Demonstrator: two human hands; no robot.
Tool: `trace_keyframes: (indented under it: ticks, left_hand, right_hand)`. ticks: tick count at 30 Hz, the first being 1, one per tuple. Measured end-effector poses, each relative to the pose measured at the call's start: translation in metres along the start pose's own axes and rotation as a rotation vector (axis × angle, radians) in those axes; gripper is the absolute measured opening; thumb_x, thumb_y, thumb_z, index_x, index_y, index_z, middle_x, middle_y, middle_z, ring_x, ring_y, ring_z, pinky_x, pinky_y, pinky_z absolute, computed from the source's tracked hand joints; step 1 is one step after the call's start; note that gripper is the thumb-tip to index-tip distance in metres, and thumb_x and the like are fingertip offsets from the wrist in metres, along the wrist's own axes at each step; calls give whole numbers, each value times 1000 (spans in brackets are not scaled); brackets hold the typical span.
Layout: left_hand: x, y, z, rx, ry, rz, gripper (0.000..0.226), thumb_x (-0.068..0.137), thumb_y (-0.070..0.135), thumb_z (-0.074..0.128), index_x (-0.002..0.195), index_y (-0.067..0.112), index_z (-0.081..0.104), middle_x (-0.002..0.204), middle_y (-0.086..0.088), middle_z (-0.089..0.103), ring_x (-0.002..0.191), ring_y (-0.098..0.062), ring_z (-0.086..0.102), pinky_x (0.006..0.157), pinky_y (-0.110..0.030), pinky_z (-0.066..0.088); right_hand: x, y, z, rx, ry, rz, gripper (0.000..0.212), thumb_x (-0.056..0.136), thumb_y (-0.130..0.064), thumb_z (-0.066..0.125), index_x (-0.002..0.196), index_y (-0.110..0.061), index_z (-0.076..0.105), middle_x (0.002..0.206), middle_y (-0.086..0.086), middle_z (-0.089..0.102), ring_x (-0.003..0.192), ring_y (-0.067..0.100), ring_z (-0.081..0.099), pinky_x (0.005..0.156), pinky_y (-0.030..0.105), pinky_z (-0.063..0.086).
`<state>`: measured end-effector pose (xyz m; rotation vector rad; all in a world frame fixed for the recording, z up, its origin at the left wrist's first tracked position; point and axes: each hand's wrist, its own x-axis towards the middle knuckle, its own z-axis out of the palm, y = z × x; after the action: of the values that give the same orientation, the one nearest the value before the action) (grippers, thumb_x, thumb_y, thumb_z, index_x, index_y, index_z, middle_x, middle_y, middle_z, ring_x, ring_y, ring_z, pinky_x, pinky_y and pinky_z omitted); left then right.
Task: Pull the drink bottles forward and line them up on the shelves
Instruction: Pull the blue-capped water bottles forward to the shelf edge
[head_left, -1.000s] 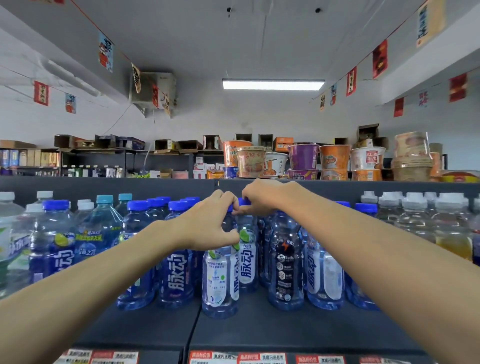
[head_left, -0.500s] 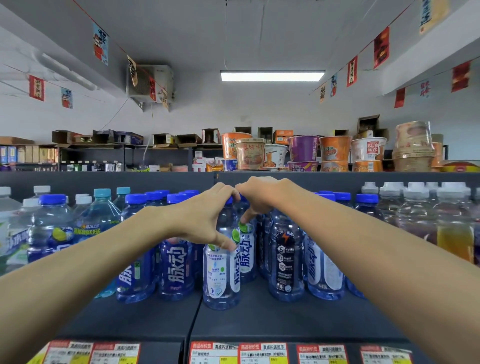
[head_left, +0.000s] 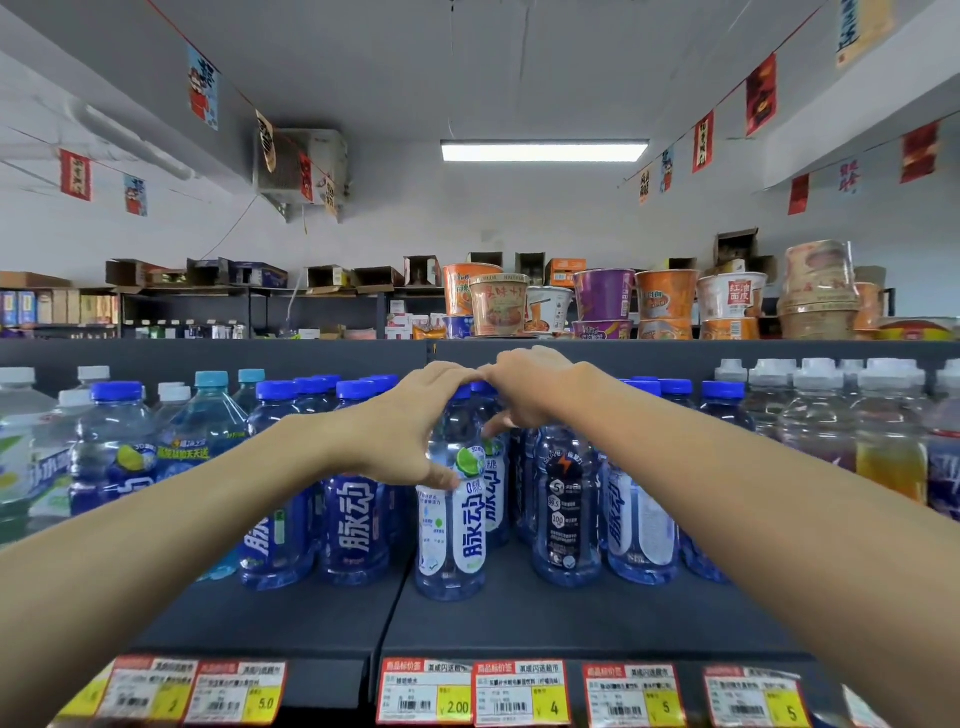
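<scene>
My left hand (head_left: 410, 431): fingers wrapped round front white-label bottle (head_left: 451, 525), full of clear liquid. My right hand (head_left: 530, 392): fingers clasp bottle behind (head_left: 496, 499). Both upright on shelf (head_left: 519, 618).

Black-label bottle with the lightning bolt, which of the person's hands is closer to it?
Right. The right hand curls over a rear bottle just up-left of the black-label bottle; the left hand grips the white-label bottle one place farther left.
</scene>
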<state>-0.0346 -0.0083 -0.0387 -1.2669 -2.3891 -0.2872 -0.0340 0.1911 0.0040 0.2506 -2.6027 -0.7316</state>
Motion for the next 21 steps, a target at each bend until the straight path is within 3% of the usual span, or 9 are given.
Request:
trace_keyframes:
  ticks: [3, 5, 7, 11, 15, 18, 21]
  left_hand:
    - [0, 4, 8, -33, 68, -146, 116, 66, 64, 82, 154, 31, 14, 145, 3, 34, 127, -16, 44, 103, -31, 42]
    - [1, 7, 15, -101, 102, -182, 109, 67, 59, 85, 149, 33, 19, 109, 1, 58, 93, -10, 57, 77, -27, 47]
    - [0, 7, 17, -152, 107, -188, 101, 67, 56, 86, 143, 39, 21, 79, 1, 60, 69, -10, 57, 61, -28, 44]
    - [-6, 0, 8, -239, 85, -172, 94, 64, 57, 87, 134, 52, 25, 102, 6, 67, 88, -16, 66, 77, -29, 52]
    - [-13, 2, 3, -371, 63, -116, 89, 67, 42, 90, 132, 55, 32, 114, 21, 65, 99, -1, 67, 82, -21, 47]
    - [-19, 3, -1, -452, 48, -90, 89, 68, 33, 91, 133, 56, 35, 111, 26, 66, 102, 2, 66, 87, -27, 51]
    - [-23, 7, -5, -443, 38, -75, 90, 68, 33, 89, 135, 57, 34, 114, 20, 67, 103, -3, 68, 92, -37, 54]
  right_hand:
    - [-4, 6, 6, 106, 43, 6, 51, 92, -61, 59, 123, -21, 53, 102, 0, 54, 101, 27, 61, 76, 36, 41]
    - [-3, 4, 7, 184, 52, 39, 44, 96, -56, 56, 120, -19, 53, 104, 2, 57, 96, 27, 61, 74, 37, 43]
    - [2, -1, 4, 210, 64, 74, 43, 99, -52, 52, 123, -17, 51, 105, 4, 58, 88, 25, 56, 71, 37, 41]
    - [15, -5, -3, 243, -50, 143, 39, 100, -49, 49, 122, -16, 52, 103, 4, 55, 88, 27, 58, 73, 38, 45]
    - [23, -2, -5, 266, -135, 132, 29, 102, -42, 45, 111, -17, 57, 107, 6, 62, 90, 26, 61, 77, 39, 50]
    - [20, 1, -14, 235, -185, 130, 40, 102, -47, 40, 118, -14, 58, 108, 5, 61, 94, 25, 59, 85, 40, 50]
    - [15, 5, -19, 245, -216, 129, 45, 101, -50, 41, 126, -15, 55, 116, 5, 61, 104, 26, 59, 98, 46, 49]
